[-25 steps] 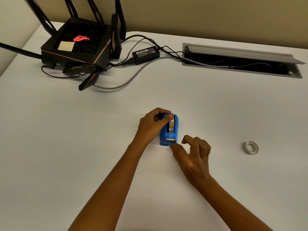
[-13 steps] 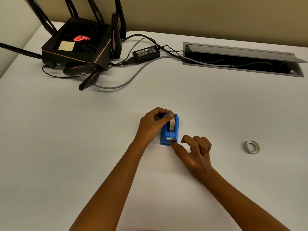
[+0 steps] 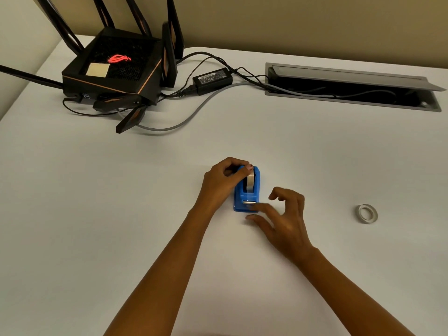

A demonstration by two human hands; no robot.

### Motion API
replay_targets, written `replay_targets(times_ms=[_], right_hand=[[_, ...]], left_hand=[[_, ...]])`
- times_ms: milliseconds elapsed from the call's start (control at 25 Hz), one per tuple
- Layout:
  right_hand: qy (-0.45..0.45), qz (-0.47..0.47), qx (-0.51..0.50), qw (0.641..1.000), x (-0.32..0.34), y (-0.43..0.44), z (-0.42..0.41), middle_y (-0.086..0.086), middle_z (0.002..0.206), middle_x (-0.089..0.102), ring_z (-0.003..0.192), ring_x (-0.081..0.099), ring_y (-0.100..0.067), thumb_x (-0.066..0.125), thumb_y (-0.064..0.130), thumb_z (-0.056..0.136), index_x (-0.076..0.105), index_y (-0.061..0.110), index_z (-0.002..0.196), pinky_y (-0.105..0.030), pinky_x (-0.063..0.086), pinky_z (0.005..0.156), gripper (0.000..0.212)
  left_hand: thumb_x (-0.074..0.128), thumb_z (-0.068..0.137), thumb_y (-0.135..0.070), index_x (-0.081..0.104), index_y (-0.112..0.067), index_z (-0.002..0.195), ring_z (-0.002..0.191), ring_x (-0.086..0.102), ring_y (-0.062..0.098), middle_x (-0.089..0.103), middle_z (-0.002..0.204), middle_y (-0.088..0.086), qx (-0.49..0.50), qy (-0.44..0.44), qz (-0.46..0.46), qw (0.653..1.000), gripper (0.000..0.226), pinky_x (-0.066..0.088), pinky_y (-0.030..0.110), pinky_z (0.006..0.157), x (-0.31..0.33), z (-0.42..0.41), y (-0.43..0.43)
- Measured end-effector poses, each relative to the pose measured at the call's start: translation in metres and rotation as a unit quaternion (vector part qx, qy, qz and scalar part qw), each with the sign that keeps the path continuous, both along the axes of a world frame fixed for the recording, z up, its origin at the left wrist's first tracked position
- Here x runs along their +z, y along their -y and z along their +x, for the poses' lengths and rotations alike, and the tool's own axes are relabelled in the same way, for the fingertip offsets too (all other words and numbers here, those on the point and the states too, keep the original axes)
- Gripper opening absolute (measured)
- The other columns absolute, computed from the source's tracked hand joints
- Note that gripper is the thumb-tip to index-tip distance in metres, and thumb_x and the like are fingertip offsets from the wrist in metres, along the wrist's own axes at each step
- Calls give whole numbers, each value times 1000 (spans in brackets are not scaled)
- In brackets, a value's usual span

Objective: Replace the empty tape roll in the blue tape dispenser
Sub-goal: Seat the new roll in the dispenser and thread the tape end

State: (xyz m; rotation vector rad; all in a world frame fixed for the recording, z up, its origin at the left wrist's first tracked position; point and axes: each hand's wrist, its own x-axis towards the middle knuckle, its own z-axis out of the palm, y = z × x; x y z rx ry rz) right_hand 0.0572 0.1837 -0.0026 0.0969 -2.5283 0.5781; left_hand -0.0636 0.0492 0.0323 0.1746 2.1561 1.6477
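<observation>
Head view looks down on a small blue plastic tape dispenser (image 3: 247, 193) standing near the middle of a white bench (image 3: 97, 214). It has a rounded housing at its far end and a flat foot toward the person, with a short silvery metal cutter bar (image 3: 249, 202) across that near end. A pale tape roll (image 3: 250, 181) sits on edge in the slot of the housing, its rim showing above the blue walls.

On the dispenser's left, the left hand (image 3: 221, 184) has its grip closed on the housing, thumb and fingertips at the top far corner beside the roll. Just right of the dispenser's near end, the right hand (image 3: 283, 218) is blurred, with fingers spread apart and holding nothing; one fingertip reaches the foot by the cutter bar.

Well to the dispenser's right, a thin whitish empty tape ring (image 3: 367, 213) lies flat on the bench.

Far left of the dispenser stands a black angular router (image 3: 114, 78) with tall antennas, a glowing red emblem and a plain beige sticker on top. Beside it a black power adapter (image 3: 212, 78) carries a white label whose print is too small to read.
</observation>
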Motion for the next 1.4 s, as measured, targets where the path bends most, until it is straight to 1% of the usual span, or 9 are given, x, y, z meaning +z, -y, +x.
replay_targets(times_ms=[80, 160, 320, 440, 600, 720, 960, 1160, 1400], right_hand=[[37, -77, -39, 996, 5, 1, -4, -4, 112, 38, 104, 39, -22, 70, 46, 74, 54, 20, 103, -30, 38, 82, 42], [54, -116, -60, 990, 8, 4, -9, -3, 115, 36, 107, 37, -21, 77, 43, 67, 48, 19, 109, -31, 37, 85, 57], [73, -133, -62, 986, 6, 9, -14, -2, 119, 33, 111, 35, -22, 80, 39, 66, 44, 18, 117, -33, 37, 88, 65], [97, -173, -66, 978, 3, 10, -13, 0, 126, 29, 117, 31, -13, 77, 42, 69, 41, 19, 125, -31, 36, 94, 71], [131, -202, -76, 968, -1, 9, -14, -5, 136, 26, 123, 22, -2, 77, 45, 69, 36, 17, 136, -27, 32, 102, 84], [154, -220, -80, 960, -2, 7, -15, -11, 138, 27, 122, 20, 2, 76, 48, 67, 31, 16, 142, -19, 27, 102, 93], [172, -218, -74, 958, -3, 5, -16, -6, 140, 22, 121, 20, -2, 72, 55, 66, 22, 17, 146, -31, 30, 105, 102], [173, -217, -84, 957, -6, 3, -18, 6, 139, 20, 120, 17, 2, 71, 61, 62, 21, 20, 146, -28, 26, 102, 106], [183, -187, -81, 962, -6, 2, -21, -9, 143, 27, 119, 26, -7, 72, 61, 62, 28, 17, 143, -28, 27, 100, 101]], left_hand=[[62, 83, -36, 64, -26, 98, 85, 60, -4, 65, 94, -14, 1, -2, -4, 1000, 18, 41, -5, 64, 0, 0, 0], [62, 83, -36, 64, -24, 100, 86, 60, -3, 65, 96, -12, 1, -7, -6, 1000, 20, 41, -5, 64, 0, 0, -1], [62, 83, -35, 64, -23, 100, 86, 61, 0, 66, 97, -11, 1, -5, -12, 1000, 21, 45, 3, 65, 1, -1, -1], [63, 82, -36, 65, -24, 99, 85, 60, 1, 66, 96, -11, 5, 2, -20, 1000, 21, 43, 8, 67, 1, -3, -3], [63, 82, -36, 64, -29, 93, 80, 59, -4, 64, 90, -17, 4, 1, -29, 1000, 14, 43, -1, 59, 2, -3, -3], [63, 82, -37, 64, -30, 93, 80, 59, -5, 64, 89, -17, 6, -2, -29, 1000, 13, 41, -5, 59, 2, -3, -3], [63, 81, -37, 65, -28, 93, 81, 59, -4, 64, 89, -17, 9, -3, -24, 1000, 14, 40, -6, 60, 3, -1, -3], [65, 80, -39, 65, -30, 91, 81, 60, -4, 64, 87, -20, 12, 2, -32, 999, 14, 43, -1, 57, 5, -2, -4], [65, 79, -40, 66, -29, 92, 79, 60, -4, 64, 85, -21, 13, 4, -47, 999, 17, 41, 5, 60, 9, -3, -8]])
